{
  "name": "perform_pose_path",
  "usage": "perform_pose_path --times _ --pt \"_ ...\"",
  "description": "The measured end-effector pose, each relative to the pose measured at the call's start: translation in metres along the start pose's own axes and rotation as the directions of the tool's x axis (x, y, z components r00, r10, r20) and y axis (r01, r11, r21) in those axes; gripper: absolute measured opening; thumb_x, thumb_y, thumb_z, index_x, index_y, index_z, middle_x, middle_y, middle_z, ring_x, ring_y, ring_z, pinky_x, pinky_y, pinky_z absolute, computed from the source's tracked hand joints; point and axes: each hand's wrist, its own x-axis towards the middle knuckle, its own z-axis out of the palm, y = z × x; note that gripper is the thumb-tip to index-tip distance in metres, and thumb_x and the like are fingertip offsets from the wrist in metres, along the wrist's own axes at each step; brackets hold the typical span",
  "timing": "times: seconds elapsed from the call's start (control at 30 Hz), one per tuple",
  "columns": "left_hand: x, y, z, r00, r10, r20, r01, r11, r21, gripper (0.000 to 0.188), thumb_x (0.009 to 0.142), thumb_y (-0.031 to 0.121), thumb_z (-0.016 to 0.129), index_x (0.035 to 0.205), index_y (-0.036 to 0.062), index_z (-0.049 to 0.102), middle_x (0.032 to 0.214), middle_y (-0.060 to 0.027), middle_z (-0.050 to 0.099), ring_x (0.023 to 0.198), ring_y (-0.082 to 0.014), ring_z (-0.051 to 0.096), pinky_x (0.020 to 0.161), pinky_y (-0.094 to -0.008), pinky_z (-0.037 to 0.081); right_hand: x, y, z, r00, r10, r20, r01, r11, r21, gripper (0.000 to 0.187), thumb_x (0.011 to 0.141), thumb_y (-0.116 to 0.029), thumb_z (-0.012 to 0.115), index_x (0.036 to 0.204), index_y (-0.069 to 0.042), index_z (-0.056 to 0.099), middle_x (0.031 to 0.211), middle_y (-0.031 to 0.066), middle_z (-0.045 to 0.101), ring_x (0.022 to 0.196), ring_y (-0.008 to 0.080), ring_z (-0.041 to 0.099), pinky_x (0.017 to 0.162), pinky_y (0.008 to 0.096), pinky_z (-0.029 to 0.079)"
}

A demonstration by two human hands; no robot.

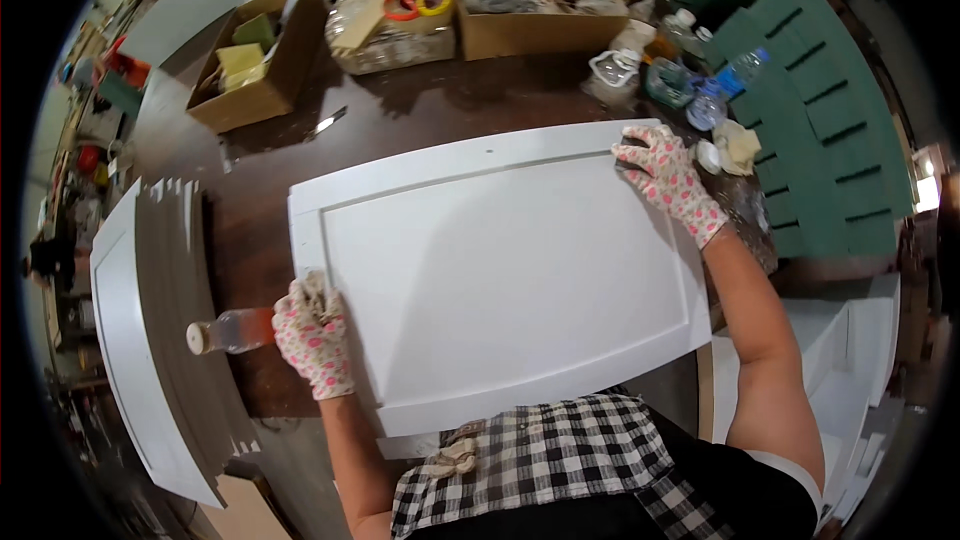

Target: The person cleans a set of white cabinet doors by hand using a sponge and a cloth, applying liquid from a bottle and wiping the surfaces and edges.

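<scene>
A white framed cabinet door panel [510,280] lies flat in front of me, its near edge close to my checked apron. My left hand [313,340], in a white glove with pink spots, is closed at the panel's left edge. Between its fingers shows what looks like a crumpled greyish rag [316,292]. In a matching glove, my right hand [668,175] bends its fingers over the far right corner of the panel, gripping it there. Dark stains mark those fingertips. A bottle with orange-red liquid [232,331] lies just left of my left hand.
Several white panels [120,330] stand stacked at the left. Across the dark table [400,110] are a small carton [290,75], a wrapped bundle [390,50] with red and yellow scissors, and a larger carton [540,37]. Plastic bottles [707,105] crowd the right, beside green slotted boards [840,120].
</scene>
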Motion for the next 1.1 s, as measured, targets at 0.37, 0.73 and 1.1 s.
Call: perform_pose_path --times 0.37,0.73,1.1 --pt "0.006 0.013 -0.002 0.999 -0.036 0.036 0.032 0.994 0.105 0.044 0.084 0.036 0.068 0.116 0.0069 0.065 0.098 -0.0083 0.061 0.089 -0.0259 0.061 0.077 -0.0388 0.05 -0.015 0.056 -0.032 0.991 -0.027 0.128 0.004 0.984 0.179 0.04 0.072 -0.009 0.075 0.111 -0.015 0.068 0.121 0.0041 0.058 0.111 0.0268 0.051 0.096 0.0382 0.043" --pt "0.001 0.013 -0.003 0.997 0.033 -0.067 -0.008 0.941 0.337 0.037 0.087 0.039 0.063 0.11 0.0099 0.067 0.09 -0.005 0.063 0.084 -0.0232 0.062 0.069 -0.0375 0.051 -0.054 0.036 -0.044 0.961 -0.238 0.142 0.218 0.966 0.141 0.027 0.074 -0.013 0.074 0.099 -0.019 0.068 0.113 0.0031 0.062 0.1 0.0272 0.055 0.083 0.0414 0.046" --pt "-0.001 -0.004 0.003 0.987 0.114 -0.113 -0.07 0.94 0.333 0.038 0.088 0.037 0.063 0.109 0.0058 0.067 0.093 -0.0077 0.065 0.084 -0.0262 0.062 0.071 -0.0391 0.05 -0.041 0.048 -0.034 0.934 -0.346 0.088 0.343 0.938 0.051 0.026 0.079 -0.014 0.068 0.103 -0.02 0.069 0.12 0.0031 0.061 0.107 0.0262 0.054 0.09 0.0413 0.045"
